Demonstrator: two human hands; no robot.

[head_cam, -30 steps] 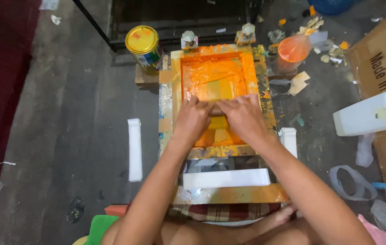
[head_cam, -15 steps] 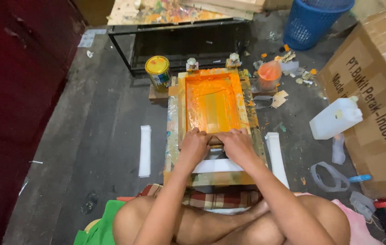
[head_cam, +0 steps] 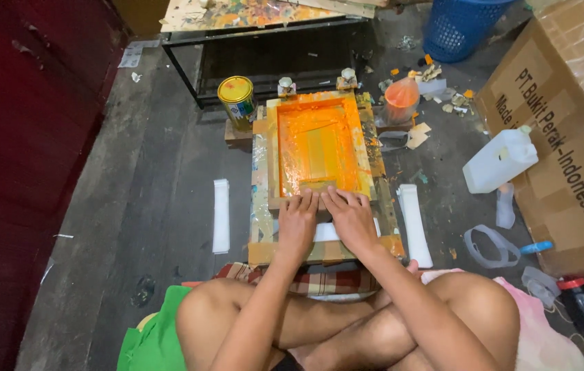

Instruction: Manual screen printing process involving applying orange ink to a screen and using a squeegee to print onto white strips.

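Note:
A wooden printing frame with an orange ink-coated screen lies flat on a paint-stained board on the floor in front of me. A squeegee rests at the near end of the screen. My left hand and my right hand lie side by side on the frame's near edge, fingers reaching the squeegee's bar; their grip on it is unclear. A white strip shows under the hands. My crossed legs fill the bottom of the view.
A yellow-lidded tin can stands left of the frame, an orange ink bag to its right. White strips lie on both sides. A white jug, a cardboard box, a blue basket and a black metal rack surround the spot.
My hands have drawn the squeegee toward me, from the middle of the screen to its near end. The view has pulled back, showing more of the floor.

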